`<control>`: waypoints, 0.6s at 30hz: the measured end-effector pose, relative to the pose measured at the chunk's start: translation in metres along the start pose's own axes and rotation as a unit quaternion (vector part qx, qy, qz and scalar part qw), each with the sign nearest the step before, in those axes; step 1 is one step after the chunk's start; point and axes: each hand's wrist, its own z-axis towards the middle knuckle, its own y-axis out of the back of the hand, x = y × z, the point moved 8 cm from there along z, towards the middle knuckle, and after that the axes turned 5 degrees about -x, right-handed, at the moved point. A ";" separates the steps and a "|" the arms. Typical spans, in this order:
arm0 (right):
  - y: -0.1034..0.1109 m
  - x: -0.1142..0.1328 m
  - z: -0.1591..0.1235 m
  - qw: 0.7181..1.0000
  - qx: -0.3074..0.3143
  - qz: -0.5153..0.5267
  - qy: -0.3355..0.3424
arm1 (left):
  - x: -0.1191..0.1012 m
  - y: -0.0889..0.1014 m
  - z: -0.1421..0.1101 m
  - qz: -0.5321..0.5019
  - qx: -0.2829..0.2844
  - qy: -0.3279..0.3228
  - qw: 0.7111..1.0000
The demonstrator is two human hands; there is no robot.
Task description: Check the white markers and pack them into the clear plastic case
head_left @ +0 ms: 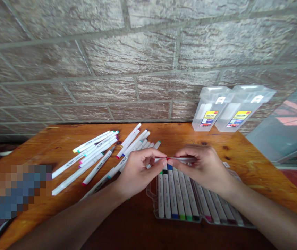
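Note:
My left hand (138, 170) and my right hand (203, 165) meet over the wooden table (60, 211), both pinching one white marker with a red tip (176, 158) held level between them. The left fingers close on its left end, the right fingers wrap its barrel. Just below the hands lies a clear plastic marker case (152, 198) with several white markers (179, 199) lined up side by side in it. To the left, a loose pile of several white markers (99, 156) with coloured ends is scattered across the table.
Two clear plastic lids or boxes (211, 107) with yellow labels lean against the stone brick wall (112, 62) at the back right. A pixelated patch (13, 191) covers the left table edge. A glass panel (289, 128) stands at the right.

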 end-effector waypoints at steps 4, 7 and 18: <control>-0.001 -0.006 0.000 0.998 0.000 0.044 -0.040 | -0.002 0.002 0.001 0.006 -0.004 0.006 1.000; -0.004 -0.012 -0.001 0.994 0.004 0.091 -0.068 | -0.002 0.003 0.002 -0.030 -0.004 0.023 0.999; -0.004 -0.017 0.001 0.972 0.008 0.201 -0.117 | 0.000 0.010 0.009 -0.134 -0.022 0.044 0.990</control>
